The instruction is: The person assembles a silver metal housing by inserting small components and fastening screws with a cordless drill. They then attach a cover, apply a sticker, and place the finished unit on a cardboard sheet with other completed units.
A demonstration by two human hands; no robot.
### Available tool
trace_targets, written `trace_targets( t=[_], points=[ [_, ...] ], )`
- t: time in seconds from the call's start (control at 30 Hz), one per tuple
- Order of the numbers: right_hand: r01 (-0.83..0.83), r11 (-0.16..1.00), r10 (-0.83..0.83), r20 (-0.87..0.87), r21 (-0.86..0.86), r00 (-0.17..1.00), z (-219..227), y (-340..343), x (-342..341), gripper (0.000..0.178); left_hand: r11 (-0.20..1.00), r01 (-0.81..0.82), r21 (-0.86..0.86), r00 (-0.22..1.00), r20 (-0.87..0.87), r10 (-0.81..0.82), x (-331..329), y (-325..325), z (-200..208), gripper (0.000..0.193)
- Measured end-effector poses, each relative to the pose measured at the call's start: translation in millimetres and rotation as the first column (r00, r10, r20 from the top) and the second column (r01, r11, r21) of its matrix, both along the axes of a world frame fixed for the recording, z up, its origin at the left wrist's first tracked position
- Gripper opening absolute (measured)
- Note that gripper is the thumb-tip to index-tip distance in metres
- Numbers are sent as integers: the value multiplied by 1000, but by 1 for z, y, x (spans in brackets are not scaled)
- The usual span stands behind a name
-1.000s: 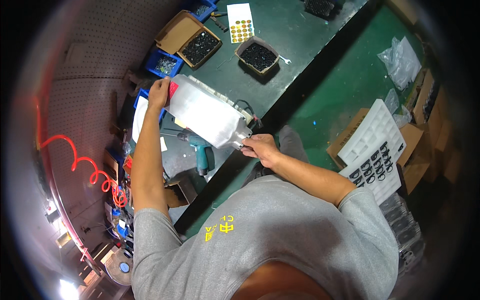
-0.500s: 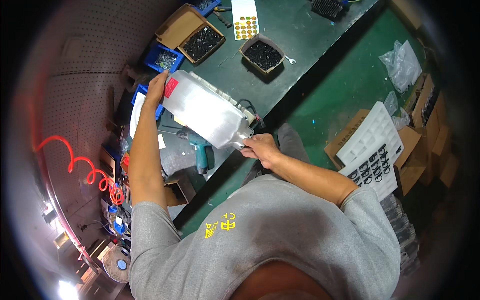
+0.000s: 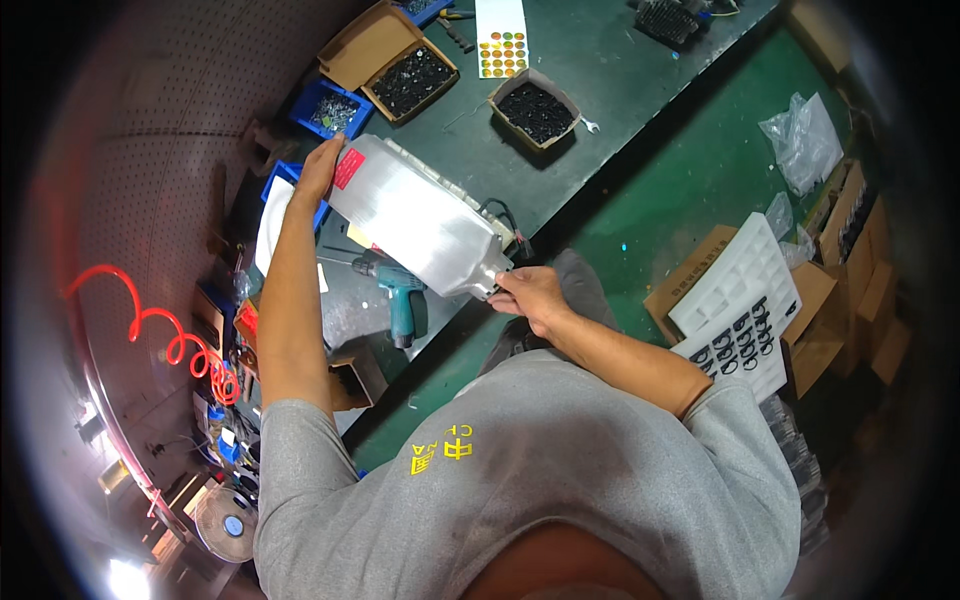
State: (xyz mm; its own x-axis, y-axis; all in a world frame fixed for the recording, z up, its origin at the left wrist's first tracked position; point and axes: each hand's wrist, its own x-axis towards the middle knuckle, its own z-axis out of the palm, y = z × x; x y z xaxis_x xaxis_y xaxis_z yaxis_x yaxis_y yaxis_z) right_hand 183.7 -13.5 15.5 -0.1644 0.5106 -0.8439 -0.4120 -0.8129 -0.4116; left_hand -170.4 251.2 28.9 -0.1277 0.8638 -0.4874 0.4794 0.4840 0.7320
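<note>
A silver metal casing (image 3: 415, 225) with a red label (image 3: 349, 168) lies slantwise across the workbench, its narrowed end toward me. My left hand (image 3: 319, 172) is closed around its far left end, beside the label. At the near right end, my right hand (image 3: 530, 298) pinches the narrow neck. Along the casing's far side runs a pale ribbed part (image 3: 440, 180), mostly hidden beneath it. Dark cables (image 3: 508, 220) come out near its right end. A teal cordless drill (image 3: 402, 305) lies on the bench just below the casing.
Beyond the casing stand an open carton of dark screws (image 3: 412, 82), blue bins (image 3: 331, 108), a box of black screws (image 3: 535, 110) and a wrench (image 3: 591, 127). A sticker sheet (image 3: 502, 45) lies behind. White foam trays (image 3: 735, 300) and cartons (image 3: 815, 320) are at right.
Bench and casing sit slightly differently in the picture, as the view has shifted a little. Both hands keep the same hold on the casing.
</note>
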Motion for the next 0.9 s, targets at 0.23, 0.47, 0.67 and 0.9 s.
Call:
trace_targets(
  t=[0.23, 0.47, 0.67, 0.9],
  points=[
    [-53, 997, 48, 75, 61, 996, 12, 5, 0, 18, 1000, 5, -4, 998, -68, -6, 5, 7, 3, 68],
    [-110, 992, 98, 157, 67, 983, 26, 4, -7, 76, 996, 82, 16, 996, -45, -81, -4, 6, -6, 74],
    [-182, 978, 163, 170, 104, 972, 27, 9, -5, 83, 996, 92, -10, 993, -71, -92, 14, -5, 9, 77],
    [-323, 933, 294, 186, 157, 938, 19, 10, 0, 77, 932, -100, 349, 980, -125, 152, -6, -24, 13, 59]
  ],
)
